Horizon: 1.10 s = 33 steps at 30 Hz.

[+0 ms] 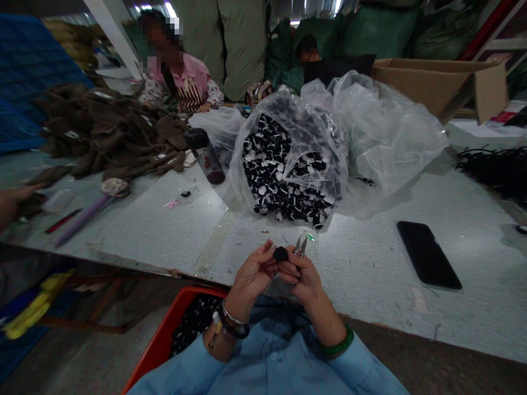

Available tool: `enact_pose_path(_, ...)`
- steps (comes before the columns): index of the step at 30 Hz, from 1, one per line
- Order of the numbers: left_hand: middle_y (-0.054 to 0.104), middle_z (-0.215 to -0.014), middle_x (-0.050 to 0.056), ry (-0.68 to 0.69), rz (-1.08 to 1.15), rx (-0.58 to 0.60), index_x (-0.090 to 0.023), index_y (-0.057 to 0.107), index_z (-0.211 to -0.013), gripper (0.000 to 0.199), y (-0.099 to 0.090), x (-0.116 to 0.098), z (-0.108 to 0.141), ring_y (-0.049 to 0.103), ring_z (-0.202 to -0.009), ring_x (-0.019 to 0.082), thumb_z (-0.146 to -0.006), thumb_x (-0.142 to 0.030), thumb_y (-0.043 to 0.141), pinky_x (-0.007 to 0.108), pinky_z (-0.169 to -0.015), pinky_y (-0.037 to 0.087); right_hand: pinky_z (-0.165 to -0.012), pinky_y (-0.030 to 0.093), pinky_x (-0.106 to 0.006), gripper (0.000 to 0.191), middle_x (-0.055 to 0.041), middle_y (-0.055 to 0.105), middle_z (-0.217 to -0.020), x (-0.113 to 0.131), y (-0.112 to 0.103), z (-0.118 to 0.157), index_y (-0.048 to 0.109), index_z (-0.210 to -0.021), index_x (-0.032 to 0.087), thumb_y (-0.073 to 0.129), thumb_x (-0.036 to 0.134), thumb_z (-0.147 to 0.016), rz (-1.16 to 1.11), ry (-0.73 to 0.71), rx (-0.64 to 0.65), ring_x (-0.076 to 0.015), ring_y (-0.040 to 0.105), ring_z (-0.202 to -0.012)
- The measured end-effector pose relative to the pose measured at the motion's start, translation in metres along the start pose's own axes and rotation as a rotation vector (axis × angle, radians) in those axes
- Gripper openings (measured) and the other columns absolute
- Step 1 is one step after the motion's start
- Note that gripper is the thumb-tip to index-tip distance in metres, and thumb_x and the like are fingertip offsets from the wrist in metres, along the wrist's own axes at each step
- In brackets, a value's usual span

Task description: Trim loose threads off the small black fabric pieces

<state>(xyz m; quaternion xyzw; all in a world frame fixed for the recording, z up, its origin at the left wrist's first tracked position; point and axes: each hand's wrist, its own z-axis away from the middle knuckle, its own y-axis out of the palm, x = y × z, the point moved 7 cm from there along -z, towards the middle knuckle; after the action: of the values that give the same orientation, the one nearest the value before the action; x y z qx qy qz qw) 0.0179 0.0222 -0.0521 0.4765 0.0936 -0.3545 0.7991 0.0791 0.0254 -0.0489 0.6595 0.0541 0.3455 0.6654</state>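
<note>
Well, a small round black fuzzy piece sits between the two hands, just in front of the desk's near edge. The left hand is closed on it, its fingertips pinching from one side, while the fingers of the right hand press against it from the other. The right hand also grips a pair of small metal thread snips, whose slightly parted blades stand up just beside the piece. Neither hand is released.

Below the hands, a red-orange plastic crate sits against the person's lap, holding a heap of black and white pieces. A light blue shirt fills the bottom of the view, with dark and pale bracelets on the left wrist and a green beaded bracelet on the right.

Farther out on the pale, worn desk, a clear plastic bag lies open, packed with more black and white pieces. To its right lies a black smartphone, face up. To its left stand a lidded bottle and a pile of brown plush pieces. Across the desk sits a co-worker in a pink top, and another person's hand reaches in at the left edge. A cardboard box stands open at the back right.
</note>
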Motion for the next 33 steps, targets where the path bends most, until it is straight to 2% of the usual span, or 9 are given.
enact_pose_path(6, 0.058, -0.061, -0.003, 0.098, -0.075, -0.024, -0.019, 0.049, -0.083, 0.031, -0.018, -0.016, 0.005, 0.055, -0.053, 0.009, -0.057, -0.010, 0.063, 0.019, -0.050, 0.042, -0.030, 0.011, -0.013, 0.011, 0.0088, 0.034, -0.040, 0.004, -0.004, 0.003, 0.053, -0.066, 0.016, 0.059, 0.025, -0.066, 0.316, -0.002, -0.105, -0.0010, 0.017, -0.032)
enact_pose_path(10, 0.056, -0.061, -0.005, 0.261, -0.394, -0.136, -0.021, 0.047, -0.082, 0.036, -0.081, -0.055, 0.043, 0.054, -0.055, 0.009, -0.053, -0.014, 0.067, 0.019, -0.052, 0.041, -0.031, 0.017, -0.016, 0.016, 0.0075, 0.040, -0.044, 0.058, -0.015, 0.000, 0.056, -0.075, 0.015, 0.056, 0.029, -0.067, 0.826, -0.204, -0.337, -0.0026, 0.024, -0.031)
enact_pose_path(13, 0.052, -0.055, -0.006, 0.301, -0.724, -0.365, -0.016, 0.048, -0.067, 0.030, -0.147, -0.082, 0.082, 0.049, -0.050, 0.008, -0.047, -0.018, 0.070, 0.017, -0.047, 0.035, -0.044, 0.033, -0.020, 0.010, 0.0036, 0.048, -0.048, 0.106, -0.011, -0.012, 0.056, -0.068, 0.015, 0.054, 0.025, -0.067, 1.369, -0.470, -0.484, -0.0081, 0.043, -0.043)
enact_pose_path(15, 0.050, -0.054, -0.006, 0.303, -0.827, -0.521, -0.016, 0.048, -0.064, 0.031, -0.179, -0.093, 0.102, 0.048, -0.051, 0.008, -0.044, -0.020, 0.072, 0.018, -0.047, 0.035, -0.053, 0.037, -0.023, 0.008, 0.0002, 0.055, -0.054, 0.112, -0.006, -0.034, 0.057, -0.066, 0.016, 0.051, 0.021, -0.068, 1.704, -0.482, -0.471, -0.0122, 0.051, -0.053)
enact_pose_path(17, 0.051, -0.059, -0.005, 0.312, -0.828, -0.594, -0.016, 0.048, -0.069, 0.031, -0.189, -0.097, 0.107, 0.049, -0.054, 0.010, -0.048, -0.023, 0.070, 0.019, -0.049, 0.036, -0.061, 0.037, -0.025, 0.009, -0.0039, 0.060, -0.065, 0.103, -0.005, -0.059, 0.058, -0.071, 0.016, 0.050, 0.020, -0.069, 1.935, -0.415, -0.439, -0.0158, 0.055, -0.064)
enact_pose_path(19, 0.051, -0.062, -0.004, 0.382, -0.794, -0.541, -0.017, 0.048, -0.071, 0.028, -0.172, -0.097, 0.097, 0.049, -0.056, 0.010, -0.053, -0.025, 0.067, 0.020, -0.051, 0.036, -0.064, 0.037, -0.028, 0.015, -0.0086, 0.062, -0.072, 0.092, -0.010, -0.080, 0.056, -0.080, 0.014, 0.051, 0.023, -0.070, 2.043, -0.338, -0.494, -0.0201, 0.056, -0.071)
enact_pose_path(22, 0.050, -0.059, -0.005, 0.437, -0.778, -0.343, -0.016, 0.047, -0.066, 0.021, -0.120, -0.092, 0.063, 0.047, -0.055, 0.008, -0.056, -0.023, 0.065, 0.019, -0.052, 0.035, -0.065, 0.037, -0.031, 0.017, -0.0136, 0.062, -0.076, 0.080, -0.017, -0.098, 0.055, -0.084, 0.012, 0.052, 0.021, -0.069, 2.028, -0.289, -0.559, -0.0243, 0.056, -0.076)
enact_pose_path(27, 0.048, -0.057, -0.005, 0.470, -0.787, -0.073, -0.016, 0.047, -0.065, 0.016, -0.041, -0.081, 0.003, 0.042, -0.048, 0.006, -0.059, -0.021, 0.061, 0.017, -0.046, 0.031, -0.056, 0.039, -0.024, 0.012, -0.0057, 0.062, -0.066, 0.080, -0.023, -0.098, 0.055, -0.075, 0.015, 0.052, 0.025, -0.070, 1.919, -0.285, -0.466, -0.0157, 0.057, -0.063)
enact_pose_path(33, 0.056, -0.071, 0.000, 0.452, -0.717, 0.062, -0.016, 0.048, -0.083, 0.024, 0.008, -0.060, -0.040, 0.053, -0.061, 0.011, -0.063, -0.025, 0.057, 0.024, -0.056, 0.041, -0.031, 0.026, -0.016, 0.019, 0.0053, 0.052, -0.044, 0.070, -0.025, -0.071, 0.050, -0.068, 0.015, 0.059, 0.030, -0.061, 1.212, -0.110, -0.274, -0.0047, 0.036, -0.032)
